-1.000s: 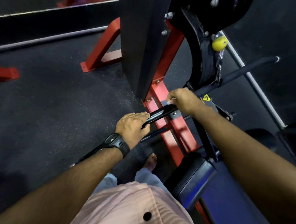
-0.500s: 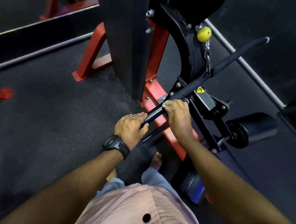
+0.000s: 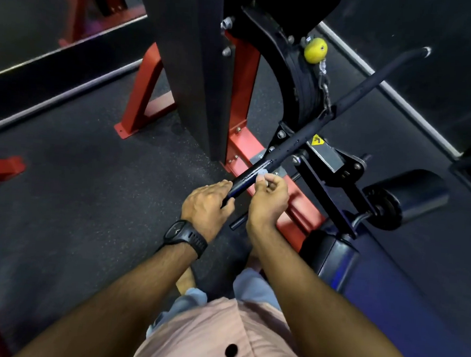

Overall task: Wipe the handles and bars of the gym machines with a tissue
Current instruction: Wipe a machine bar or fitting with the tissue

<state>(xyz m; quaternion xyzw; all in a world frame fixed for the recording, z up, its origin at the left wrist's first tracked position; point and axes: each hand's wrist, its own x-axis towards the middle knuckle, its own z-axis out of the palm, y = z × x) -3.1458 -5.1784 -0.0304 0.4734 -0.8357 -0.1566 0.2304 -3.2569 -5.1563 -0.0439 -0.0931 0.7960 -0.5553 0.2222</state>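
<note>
Btm ctr of frame: pink shirt (image 3: pixel 219 337) w/ one black button (image 3: pixel 231 350), both forearms reaching up from it. A black watch (image 3: pixel 180 231) sits on the left wrist.

L hand (image 3: pixel 206 204), just above ctr, holds the near end of the black bar (image 3: pixel 294 142): fingers laid over the top, thumb tucked under (loose wrap, not a fist). R hand (image 3: pixel 268 201) is right beside it, fingers curled in, pinching a small white tissue (image 3: pixel 261 177) at the fingertips. The tissue touches the bar's near stretch just past the L hand; most of it is hidden in the pinch.

From the hands the bar runs diagonally to the upper right, its far tip bent (a bit blurred there). A short chain (image 3: pixel 326 87) meets it about midway, w/ a yellow ball (image 3: pixel 315 50) above the chain.

Under the hands a red frame rail (image 3: pixel 296 198) lies on the dark speckled floor (image 3: pixel 77 182). Right of ctr: black seat pad (image 3: pixel 331 253), and beyond it a black roller pad (image 3: pixel 412 194). A yellow warning sticker (image 3: pixel 317 140) shows on a grey plate just under the bar.

Top ctr: a wide black upright (image 3: pixel 197 65), w/ more red frame legs at upper left.
</note>
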